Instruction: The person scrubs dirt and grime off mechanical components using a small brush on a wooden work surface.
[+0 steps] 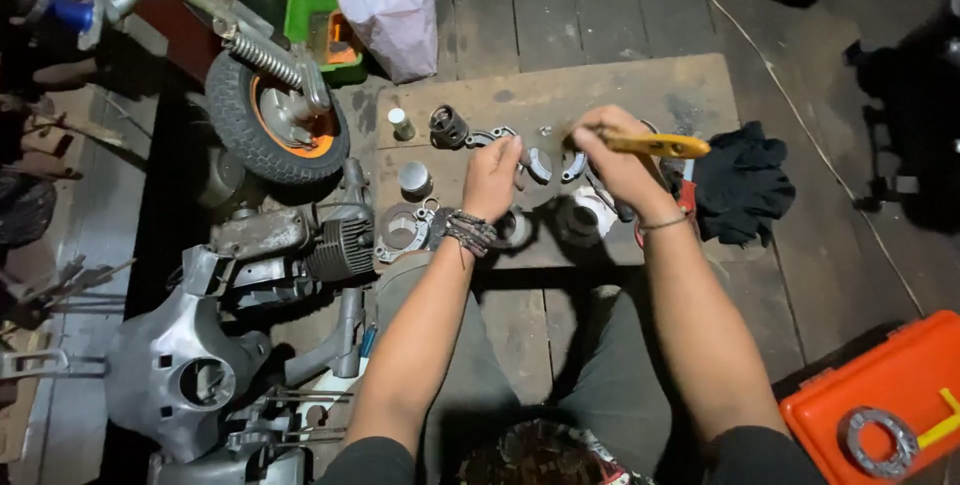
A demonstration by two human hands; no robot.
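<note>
My right hand (pixel 618 157) grips a tool with a yellow handle (pixel 658 145) that sticks out to the right over a wooden board (pixel 640 95). My left hand (pixel 492 177), with woven bands at the wrist, is closed over small metal parts; what it holds is hidden by its back. Curved metal half-shells (pixel 541 165) lie between the two hands. A dark cylinder part (pixel 447 127) and ring-shaped engine pieces (pixel 402 229) rest on the board to the left.
A small wheel with an orange hub (pixel 277 125) and a finned engine (pixel 338 247) sit left. A grey body cover (pixel 185 365) lies lower left. A black rag (pixel 740 185) is right, an orange toolbox (pixel 880 400) lower right, a plastic bag (pixel 392 5) at the top.
</note>
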